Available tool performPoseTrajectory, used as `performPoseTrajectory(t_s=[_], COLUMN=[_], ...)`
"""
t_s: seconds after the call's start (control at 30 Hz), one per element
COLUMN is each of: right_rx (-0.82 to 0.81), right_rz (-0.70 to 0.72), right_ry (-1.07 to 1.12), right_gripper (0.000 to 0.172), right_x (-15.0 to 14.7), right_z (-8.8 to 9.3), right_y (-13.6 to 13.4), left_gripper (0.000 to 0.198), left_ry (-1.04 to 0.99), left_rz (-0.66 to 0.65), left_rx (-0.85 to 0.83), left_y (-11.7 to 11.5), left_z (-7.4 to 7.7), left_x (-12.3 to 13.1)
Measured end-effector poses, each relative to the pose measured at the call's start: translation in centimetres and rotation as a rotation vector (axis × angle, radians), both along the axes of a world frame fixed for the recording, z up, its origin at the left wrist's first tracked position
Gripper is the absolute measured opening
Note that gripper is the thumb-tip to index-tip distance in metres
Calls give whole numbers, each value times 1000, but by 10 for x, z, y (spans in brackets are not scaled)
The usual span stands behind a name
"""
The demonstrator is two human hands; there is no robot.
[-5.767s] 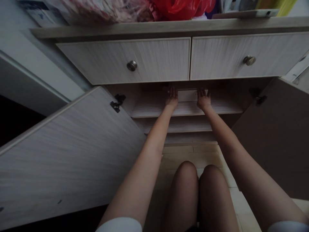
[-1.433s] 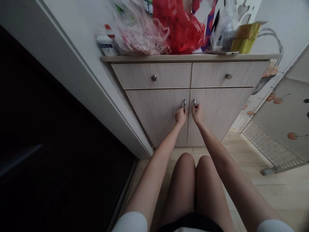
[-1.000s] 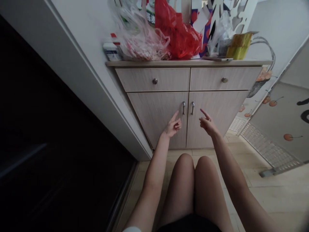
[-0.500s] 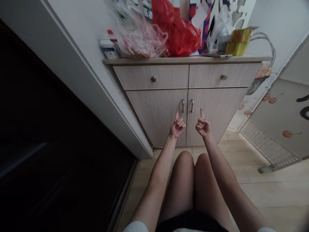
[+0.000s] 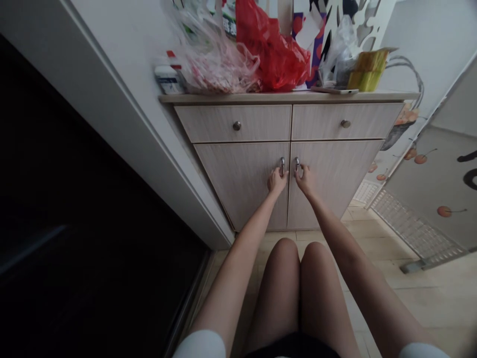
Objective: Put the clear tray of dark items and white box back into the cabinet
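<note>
A pale wood-grain cabinet has two closed doors, the left door (image 5: 246,184) and the right door (image 5: 331,174), each with a small metal handle near the middle seam. My left hand (image 5: 277,181) is closed around the lower part of the left door handle (image 5: 282,163), thumb on its right side. On the other side of the seam, my right hand (image 5: 304,181) pinches the right door handle (image 5: 297,162) between thumb and fingers. The upper ends of both handles show above my fingers.
Above the doors are two drawers with round knobs, the left knob (image 5: 237,126) and the right knob (image 5: 345,124). On top sit a red plastic bag (image 5: 274,54), a clear bag (image 5: 219,64), a white bottle (image 5: 168,79) and a yellow box (image 5: 367,69). A dark doorway lies left, a panel (image 5: 428,184) right.
Both hands have moved forward from pointing index fingers in front of the doors onto the two handles, and their fingers have closed on them. The doors have stayed closed.
</note>
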State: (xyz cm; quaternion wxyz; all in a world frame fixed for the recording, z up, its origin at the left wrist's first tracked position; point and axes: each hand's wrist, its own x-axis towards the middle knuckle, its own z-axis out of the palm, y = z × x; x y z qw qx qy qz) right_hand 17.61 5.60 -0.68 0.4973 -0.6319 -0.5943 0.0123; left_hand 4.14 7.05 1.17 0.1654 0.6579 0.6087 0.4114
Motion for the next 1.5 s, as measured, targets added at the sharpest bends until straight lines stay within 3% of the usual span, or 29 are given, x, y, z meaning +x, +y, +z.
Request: performPoseTrajectory(t_s=[0.13,0.23,0.37,0.53,0.77,0.93,1.07,1.2,1.37,1.5], right_rx=[-83,-61,-13,11,88,96,79,67,40,63], right_rz=[42,37,52,17,-163,-274,-323,-477,-617,-675], right_ry=[54,61,32,-1,-48,-52,-28,-4,43,82], right_gripper=[30,28,33,36,36,37,39,39,38,29], right_x=[-3,-2,3,16,44,67,81,102,151,195], right_z=[4,2,-5,-15,-25,-28,-26,-29,-38,-42], right_y=[21,14,-20,-83,-172,-216,-242,-268,-297,-313], left_gripper=[20,20,21,21,25,25,25,25,27,31], left_ry=[145,135,105,94,28,6,7,-28,-86,-205], left_rz=[14,17,15,6,69,151,253,412,556,668], left_rx=[35,32,85,170,355,458,513,562,536,512], left_y=[7,1,-22,-71,-144,-176,-194,-208,-217,-217], left_z=[0,-7,-19,-30,-52,-61,-66,-76,-89,-89], left_x=[8,8,-1,-25,-84,-122,-146,-179,-233,-272])
